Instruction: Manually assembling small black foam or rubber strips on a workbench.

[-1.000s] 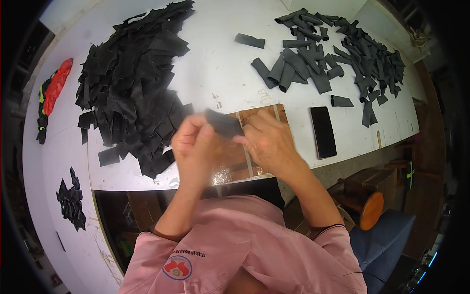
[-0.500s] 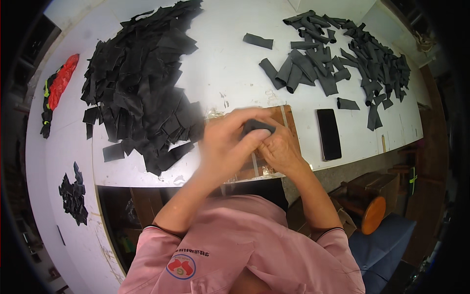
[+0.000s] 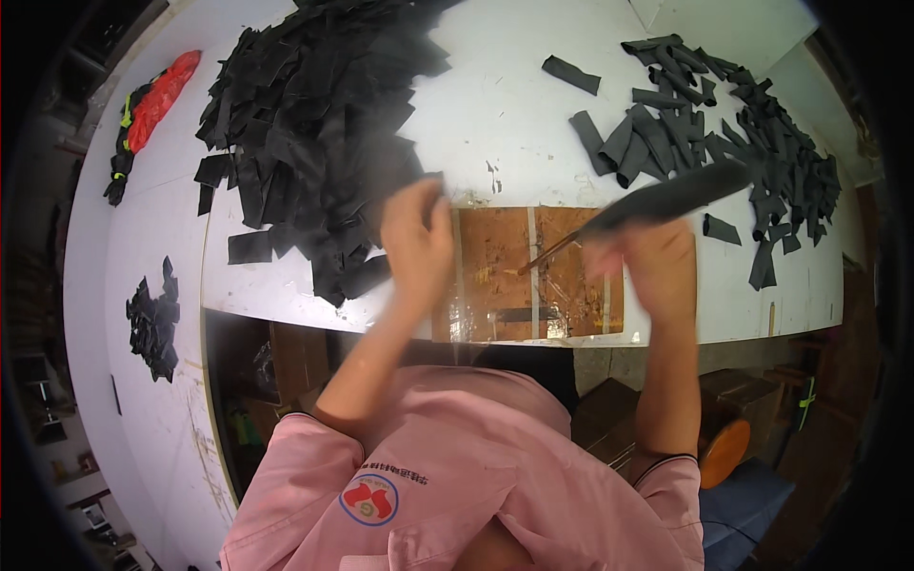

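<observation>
One emblem (image 3: 369, 500) bears lettering; left hand (image 3: 419, 238) curls loosely, hold unclear, right hand (image 3: 657, 265) grips dark cloth (image 3: 678, 196).

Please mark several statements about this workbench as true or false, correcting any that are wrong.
1. The left hand is by the right edge of the pile of flat black pieces. True.
2. The right hand is empty. False: it holds a blurred dark piece.
3. Dark tubes lie on the table's right side. True.
4. The red bundle lies among the tubes. False: it is at far left.
</observation>
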The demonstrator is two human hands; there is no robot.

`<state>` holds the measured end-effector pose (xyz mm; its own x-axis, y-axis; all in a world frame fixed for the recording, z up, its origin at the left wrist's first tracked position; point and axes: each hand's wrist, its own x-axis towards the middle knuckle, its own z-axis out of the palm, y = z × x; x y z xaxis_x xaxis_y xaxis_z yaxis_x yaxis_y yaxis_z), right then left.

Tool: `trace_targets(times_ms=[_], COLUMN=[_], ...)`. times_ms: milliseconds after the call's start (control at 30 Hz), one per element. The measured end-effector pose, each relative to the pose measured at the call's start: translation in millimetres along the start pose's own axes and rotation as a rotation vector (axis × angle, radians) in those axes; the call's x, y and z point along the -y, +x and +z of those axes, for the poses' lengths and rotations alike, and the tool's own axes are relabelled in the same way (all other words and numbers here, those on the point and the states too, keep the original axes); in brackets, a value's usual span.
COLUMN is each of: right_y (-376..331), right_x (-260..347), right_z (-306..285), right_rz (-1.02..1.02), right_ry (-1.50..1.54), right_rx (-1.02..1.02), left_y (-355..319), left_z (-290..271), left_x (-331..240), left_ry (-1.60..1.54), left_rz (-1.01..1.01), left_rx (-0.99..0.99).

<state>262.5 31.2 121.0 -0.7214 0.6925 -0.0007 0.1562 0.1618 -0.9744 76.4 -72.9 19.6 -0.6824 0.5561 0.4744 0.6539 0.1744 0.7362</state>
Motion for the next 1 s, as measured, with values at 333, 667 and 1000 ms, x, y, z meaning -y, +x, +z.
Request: trace_targets(times_ms=[333, 667, 1000], right_y=[-31.7, -56.7, -66.2], right_x=[-60.0, -66.4, -83.0], right_z=[28.1, 56.8, 59.3], right_rz=[0.112, 0.192, 0.249], right_ry=[0.302, 0.165, 0.180], right_rx=[-0.165, 0.050, 0.059], left_y=[27.1, 45.4, 25.1], left_z=[8.2, -17.9, -11.0], left_x=[60.3, 80.2, 68.0], left_ry=[0.761, 0.435, 0.611], left_rz=[-0.039, 0.133, 0.384], left_rx=[0.399, 0.542, 0.501])
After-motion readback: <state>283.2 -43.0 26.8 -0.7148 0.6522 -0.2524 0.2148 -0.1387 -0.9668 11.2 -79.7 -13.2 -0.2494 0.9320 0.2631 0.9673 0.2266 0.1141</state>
